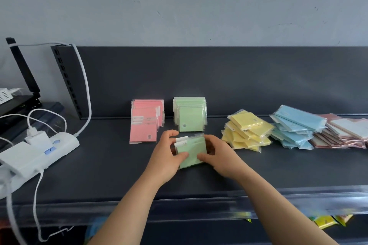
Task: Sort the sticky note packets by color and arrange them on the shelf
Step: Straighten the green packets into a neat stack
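A small stack of green sticky note packets point(191, 150) rests on the dark shelf point(119, 165), held between both hands. My left hand point(166, 155) grips its left side and my right hand point(217, 155) grips its right side. Behind it, a row of green packets point(190, 115) stands upright against the back panel. To the left, pink packets point(146, 121) stand in a row. On the right lie loose heaps of yellow packets point(248, 131), blue packets point(294, 127) and reddish-brown packets point(346, 131).
A white power strip point(39, 151) with plugs and white cables lies at the shelf's left end. A black slotted upright point(65, 81) stands behind it. The shelf's clear front lip point(199, 203) runs below my forearms, with coloured items on the level beneath.
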`<action>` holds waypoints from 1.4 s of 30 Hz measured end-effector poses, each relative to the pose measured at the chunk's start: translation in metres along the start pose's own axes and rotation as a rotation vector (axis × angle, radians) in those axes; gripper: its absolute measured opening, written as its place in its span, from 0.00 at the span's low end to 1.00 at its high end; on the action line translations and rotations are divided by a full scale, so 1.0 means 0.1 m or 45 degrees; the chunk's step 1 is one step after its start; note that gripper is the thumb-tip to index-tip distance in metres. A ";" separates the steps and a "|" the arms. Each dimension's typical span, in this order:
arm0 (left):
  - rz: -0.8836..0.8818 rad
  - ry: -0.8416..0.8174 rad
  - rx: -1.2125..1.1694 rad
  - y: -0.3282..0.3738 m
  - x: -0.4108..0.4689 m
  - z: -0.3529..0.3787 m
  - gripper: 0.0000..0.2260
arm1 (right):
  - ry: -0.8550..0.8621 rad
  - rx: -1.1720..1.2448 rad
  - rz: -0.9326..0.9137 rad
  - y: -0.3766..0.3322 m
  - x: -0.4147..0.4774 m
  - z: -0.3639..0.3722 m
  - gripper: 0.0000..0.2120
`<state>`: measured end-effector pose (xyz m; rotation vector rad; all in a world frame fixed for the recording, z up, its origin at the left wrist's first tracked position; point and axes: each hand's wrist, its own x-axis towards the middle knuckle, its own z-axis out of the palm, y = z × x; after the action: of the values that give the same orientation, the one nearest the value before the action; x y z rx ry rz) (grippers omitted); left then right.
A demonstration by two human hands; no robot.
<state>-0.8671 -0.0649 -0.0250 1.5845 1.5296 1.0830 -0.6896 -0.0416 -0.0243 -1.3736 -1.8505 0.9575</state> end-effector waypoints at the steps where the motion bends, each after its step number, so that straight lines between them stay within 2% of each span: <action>1: -0.007 0.032 -0.023 0.00 0.03 0.01 0.27 | 0.010 0.042 0.000 0.00 0.02 0.00 0.21; 6: 0.035 0.250 -0.106 0.16 0.30 0.04 0.19 | 0.226 0.134 -0.053 -0.05 0.24 -0.05 0.18; 11: 0.117 0.337 0.055 0.18 0.71 0.14 0.16 | 0.369 0.016 -0.031 -0.05 0.60 -0.06 0.19; 14: 0.052 0.259 0.290 0.02 0.86 0.22 0.19 | 0.324 -0.237 0.094 0.07 0.73 0.02 0.17; 17: -0.006 0.221 0.301 -0.12 0.90 0.24 0.19 | 0.260 -0.369 0.133 0.15 0.75 0.07 0.17; 22: -0.053 0.250 0.112 -0.17 0.89 0.20 0.18 | 0.255 -0.399 0.087 0.16 0.74 0.10 0.19; 31: -0.014 0.192 0.131 -0.19 0.85 0.19 0.21 | 0.282 -0.358 0.019 0.13 0.65 0.09 0.31; 37: -0.006 0.143 0.212 -0.12 0.83 0.14 0.21 | 0.269 -0.350 -0.017 0.04 0.58 0.07 0.31; 42: 0.108 0.167 0.514 0.06 0.70 0.05 0.18 | 0.270 -0.471 -0.037 -0.09 0.47 -0.07 0.28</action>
<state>-0.8625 0.0047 -0.0144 1.8909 1.8737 0.9815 -0.7002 0.0032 -0.0100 -1.5884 -1.9389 0.4445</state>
